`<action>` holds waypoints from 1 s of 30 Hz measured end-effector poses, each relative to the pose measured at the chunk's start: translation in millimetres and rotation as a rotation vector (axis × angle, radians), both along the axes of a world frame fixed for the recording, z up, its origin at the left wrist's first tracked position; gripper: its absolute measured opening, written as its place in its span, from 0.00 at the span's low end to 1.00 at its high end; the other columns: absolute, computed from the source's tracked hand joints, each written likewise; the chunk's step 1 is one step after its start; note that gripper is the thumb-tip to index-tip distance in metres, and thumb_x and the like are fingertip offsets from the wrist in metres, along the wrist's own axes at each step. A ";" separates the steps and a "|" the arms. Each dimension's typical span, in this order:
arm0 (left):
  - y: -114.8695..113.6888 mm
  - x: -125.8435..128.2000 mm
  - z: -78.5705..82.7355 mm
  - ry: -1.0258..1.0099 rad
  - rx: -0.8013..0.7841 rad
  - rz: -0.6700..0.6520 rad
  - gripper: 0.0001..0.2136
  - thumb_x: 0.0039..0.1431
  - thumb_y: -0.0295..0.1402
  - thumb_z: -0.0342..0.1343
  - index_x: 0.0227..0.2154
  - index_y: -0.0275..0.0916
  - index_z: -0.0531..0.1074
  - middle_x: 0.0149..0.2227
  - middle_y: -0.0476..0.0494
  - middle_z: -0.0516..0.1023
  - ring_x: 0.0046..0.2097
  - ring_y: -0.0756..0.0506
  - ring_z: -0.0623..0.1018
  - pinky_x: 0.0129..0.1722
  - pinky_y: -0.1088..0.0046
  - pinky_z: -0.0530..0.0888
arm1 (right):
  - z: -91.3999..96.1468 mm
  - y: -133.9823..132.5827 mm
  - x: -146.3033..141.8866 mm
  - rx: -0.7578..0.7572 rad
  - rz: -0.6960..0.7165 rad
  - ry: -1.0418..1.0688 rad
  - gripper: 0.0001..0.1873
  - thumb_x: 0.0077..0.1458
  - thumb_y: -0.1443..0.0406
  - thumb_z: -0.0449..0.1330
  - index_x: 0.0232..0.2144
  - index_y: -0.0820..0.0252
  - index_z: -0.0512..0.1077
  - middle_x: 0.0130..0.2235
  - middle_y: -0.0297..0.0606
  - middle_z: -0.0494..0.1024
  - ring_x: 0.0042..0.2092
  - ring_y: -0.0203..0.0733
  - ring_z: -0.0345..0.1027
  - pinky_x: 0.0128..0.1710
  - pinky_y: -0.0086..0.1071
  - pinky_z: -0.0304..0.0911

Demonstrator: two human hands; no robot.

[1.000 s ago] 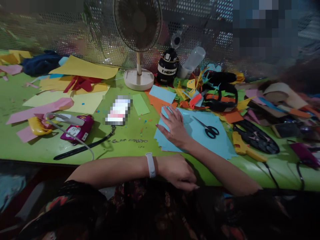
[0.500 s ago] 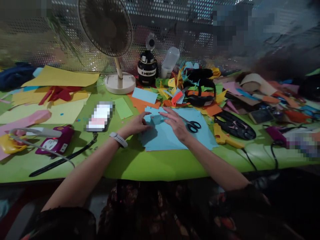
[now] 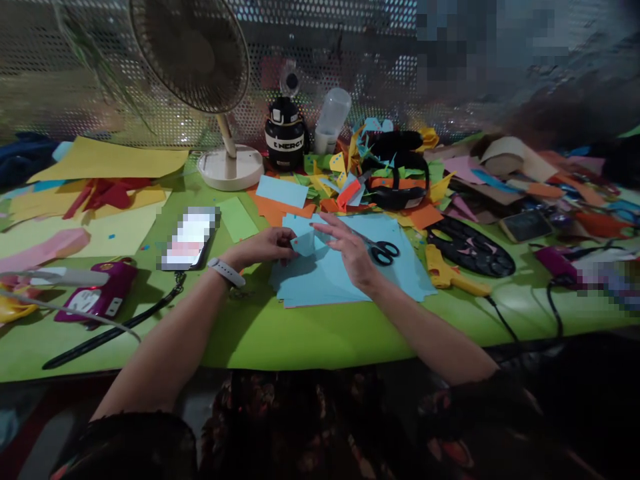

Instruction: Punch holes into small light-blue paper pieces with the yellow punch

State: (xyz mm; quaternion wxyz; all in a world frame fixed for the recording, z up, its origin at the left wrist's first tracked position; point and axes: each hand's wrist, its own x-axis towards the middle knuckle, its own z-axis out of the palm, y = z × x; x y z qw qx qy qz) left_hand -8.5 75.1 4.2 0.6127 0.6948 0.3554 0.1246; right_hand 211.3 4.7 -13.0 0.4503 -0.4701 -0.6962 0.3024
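Observation:
My left hand [image 3: 267,247] is closed on the edge of a small light-blue paper piece [image 3: 303,244], which is tilted up over a stack of light-blue paper sheets [image 3: 330,283]. To its right, my right hand [image 3: 347,253] hovers over the stack with its fingers stretched out and apart, holding nothing. A pair of scissors [image 3: 384,252] with black handles lies on the stack just beyond my right hand, its blades partly hidden by the fingers.
A phone [image 3: 190,238] and purple device [image 3: 97,293] lie left. A fan [image 3: 233,168], black bottle [image 3: 285,140] and colourful paper scraps [image 3: 340,180] stand or lie behind. Right are a yellow glue gun [image 3: 453,277], its cord, and a black oval tray [image 3: 470,247].
My left hand has drawn slightly left and now lifts the small blue paper piece, which lay flatter between both hands before. My right hand has stayed nearly in place. The view has shifted a little.

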 end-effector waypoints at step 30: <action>1.6 -19.1 10.1 -0.172 -0.365 0.004 0.11 0.47 0.32 0.69 0.29 0.31 0.76 0.24 0.43 0.80 0.22 0.53 0.77 0.23 0.83 0.74 | 11.3 -19.2 -9.9 0.626 -0.076 -0.604 0.28 0.56 0.61 0.58 0.59 0.43 0.65 0.68 0.31 0.54 0.68 0.55 0.46 0.65 0.57 0.45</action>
